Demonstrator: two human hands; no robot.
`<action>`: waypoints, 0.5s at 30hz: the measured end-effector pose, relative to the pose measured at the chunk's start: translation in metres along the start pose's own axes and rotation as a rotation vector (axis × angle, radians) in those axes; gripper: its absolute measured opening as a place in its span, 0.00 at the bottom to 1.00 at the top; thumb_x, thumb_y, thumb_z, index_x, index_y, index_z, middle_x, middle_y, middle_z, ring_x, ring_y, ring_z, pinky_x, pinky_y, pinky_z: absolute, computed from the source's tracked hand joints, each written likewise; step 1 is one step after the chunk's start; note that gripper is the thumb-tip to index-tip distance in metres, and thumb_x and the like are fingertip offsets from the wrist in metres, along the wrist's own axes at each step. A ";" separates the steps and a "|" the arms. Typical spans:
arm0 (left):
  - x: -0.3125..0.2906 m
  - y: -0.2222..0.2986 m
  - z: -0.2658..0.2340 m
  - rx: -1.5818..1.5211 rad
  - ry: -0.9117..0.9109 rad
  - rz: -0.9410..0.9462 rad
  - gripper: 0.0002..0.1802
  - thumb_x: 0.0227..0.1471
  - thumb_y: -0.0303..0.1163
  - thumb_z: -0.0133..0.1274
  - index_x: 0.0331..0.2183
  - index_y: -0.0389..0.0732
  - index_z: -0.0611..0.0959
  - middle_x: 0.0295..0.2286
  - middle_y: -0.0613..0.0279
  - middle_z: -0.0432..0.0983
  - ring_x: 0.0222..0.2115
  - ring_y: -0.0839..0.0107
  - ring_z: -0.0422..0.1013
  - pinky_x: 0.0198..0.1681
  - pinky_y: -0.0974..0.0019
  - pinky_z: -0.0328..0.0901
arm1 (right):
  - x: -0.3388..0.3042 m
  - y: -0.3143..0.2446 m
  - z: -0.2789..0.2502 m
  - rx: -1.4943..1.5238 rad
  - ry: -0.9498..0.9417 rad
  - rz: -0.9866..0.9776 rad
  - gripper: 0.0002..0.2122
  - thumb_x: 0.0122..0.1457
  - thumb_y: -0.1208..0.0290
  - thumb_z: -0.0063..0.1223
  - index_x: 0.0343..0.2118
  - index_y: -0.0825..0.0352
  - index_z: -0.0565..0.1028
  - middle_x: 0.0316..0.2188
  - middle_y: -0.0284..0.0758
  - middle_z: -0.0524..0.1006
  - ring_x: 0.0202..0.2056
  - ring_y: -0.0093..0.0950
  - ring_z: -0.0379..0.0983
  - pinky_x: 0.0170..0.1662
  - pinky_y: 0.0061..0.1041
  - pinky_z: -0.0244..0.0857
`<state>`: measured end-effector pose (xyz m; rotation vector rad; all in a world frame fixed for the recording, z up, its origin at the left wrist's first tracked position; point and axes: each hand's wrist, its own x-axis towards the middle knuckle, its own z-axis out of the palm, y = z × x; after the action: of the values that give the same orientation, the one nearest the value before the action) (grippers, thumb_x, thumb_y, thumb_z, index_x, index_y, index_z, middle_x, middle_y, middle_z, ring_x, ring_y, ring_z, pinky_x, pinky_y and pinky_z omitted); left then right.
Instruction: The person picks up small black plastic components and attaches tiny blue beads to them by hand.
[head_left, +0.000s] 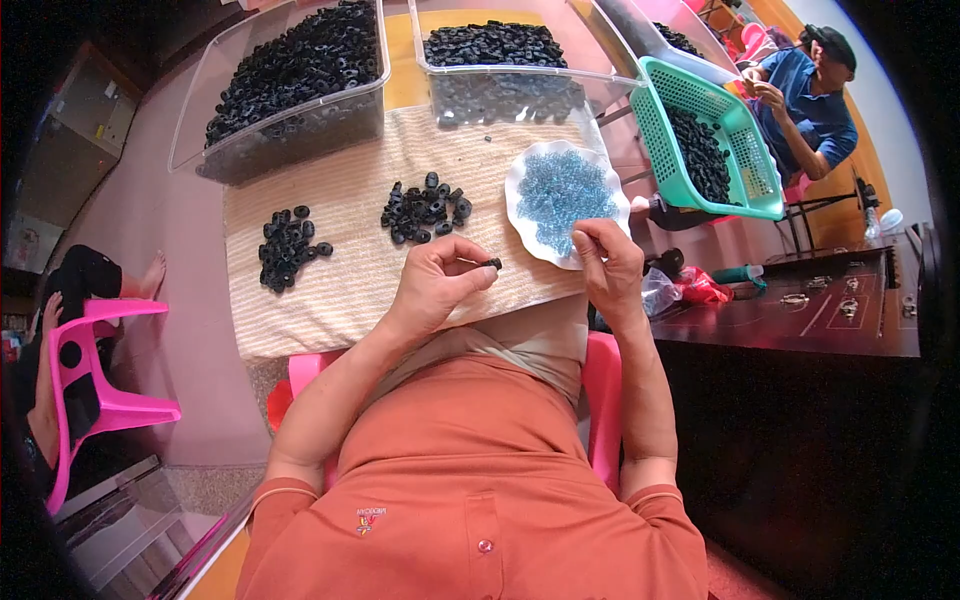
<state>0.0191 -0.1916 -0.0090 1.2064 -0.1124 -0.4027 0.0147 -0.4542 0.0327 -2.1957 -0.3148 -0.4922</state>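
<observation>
My left hand (436,284) pinches a small black plastic part (493,263) between thumb and fingertips, just above the cloth. My right hand (610,262) is at the near right rim of a white scalloped plate (517,205). Its thumb and forefinger are pressed together; anything between them is too small to make out. Many small clear-blue pieces (562,195) fill the plate. Beyond my left hand lies a loose pile of black parts (424,208), and a second pile of black parts (287,248) sits farther left on the striped cloth (345,285).
Two clear bins of black parts, a larger bin (290,115) and a smaller bin (505,95), stand along the far side. At right are a green basket (745,150), a person in blue (815,120) and a dark cabinet (780,320). A pink chair (100,390) stands left.
</observation>
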 end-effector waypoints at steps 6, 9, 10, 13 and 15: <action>-0.001 0.004 0.004 -0.052 0.018 0.009 0.13 0.54 0.21 0.65 0.43 0.34 0.84 0.34 0.61 0.84 0.37 0.72 0.81 0.44 0.67 0.78 | -0.002 0.003 0.001 0.020 0.004 0.027 0.04 0.63 0.80 0.60 0.39 0.71 0.79 0.31 0.40 0.80 0.30 0.28 0.76 0.34 0.26 0.70; -0.002 0.003 0.000 -0.066 -0.012 -0.010 0.15 0.55 0.21 0.64 0.46 0.34 0.83 0.36 0.59 0.84 0.38 0.70 0.82 0.45 0.66 0.78 | -0.001 0.003 0.002 0.025 -0.001 0.032 0.04 0.63 0.79 0.60 0.39 0.71 0.79 0.31 0.40 0.80 0.30 0.27 0.76 0.34 0.26 0.70; -0.001 0.001 -0.001 -0.070 -0.039 -0.024 0.17 0.55 0.21 0.64 0.47 0.34 0.83 0.37 0.59 0.84 0.38 0.69 0.82 0.45 0.65 0.78 | -0.001 0.002 0.001 0.027 -0.008 0.034 0.04 0.63 0.79 0.60 0.39 0.71 0.79 0.31 0.40 0.80 0.30 0.27 0.76 0.34 0.25 0.70; -0.001 -0.001 -0.004 -0.135 -0.050 -0.038 0.18 0.56 0.21 0.63 0.49 0.34 0.83 0.38 0.58 0.84 0.39 0.69 0.82 0.45 0.65 0.78 | 0.000 0.002 0.002 0.039 0.005 0.032 0.04 0.63 0.79 0.60 0.39 0.71 0.79 0.31 0.39 0.80 0.30 0.26 0.76 0.34 0.25 0.70; -0.001 -0.002 -0.005 -0.146 -0.057 -0.022 0.18 0.56 0.21 0.63 0.49 0.34 0.83 0.39 0.58 0.84 0.39 0.69 0.82 0.45 0.65 0.78 | 0.000 0.001 0.002 0.045 0.009 0.030 0.04 0.63 0.79 0.60 0.39 0.71 0.79 0.31 0.39 0.80 0.30 0.26 0.76 0.34 0.25 0.70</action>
<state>0.0190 -0.1876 -0.0121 1.0536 -0.1167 -0.4572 0.0157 -0.4535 0.0308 -2.1504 -0.2849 -0.4741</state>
